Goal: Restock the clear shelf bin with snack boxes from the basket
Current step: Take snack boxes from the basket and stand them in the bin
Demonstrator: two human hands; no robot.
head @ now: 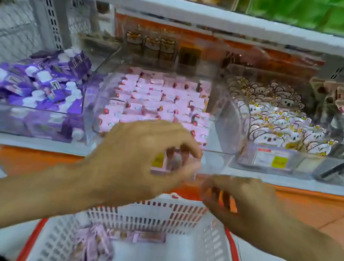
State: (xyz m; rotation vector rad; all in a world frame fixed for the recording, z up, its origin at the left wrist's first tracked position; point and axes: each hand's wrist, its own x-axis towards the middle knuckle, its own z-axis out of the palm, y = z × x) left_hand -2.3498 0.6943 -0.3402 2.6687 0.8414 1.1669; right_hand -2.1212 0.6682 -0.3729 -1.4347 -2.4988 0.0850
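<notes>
Looks like a between-loads moment: both hands are hovering mid-frame, between the white perforated plastic basket with the orange rim [174, 217] at the bottom and the clear plastic shelf bin [222, 138] in the centre. The left hand [139, 154] has its grip curled near the bin's front lip; something pinkish may be pinched there, but it's too blurred to call. The right hand [239, 198] is loosely curled, nothing seen held.

The bin is already packed with rows of small pink snack boxes [160, 98], with a bare strip at its right. A few pink boxes [92, 244] are left low in the basket, so another reach down is probably needed next.
</notes>
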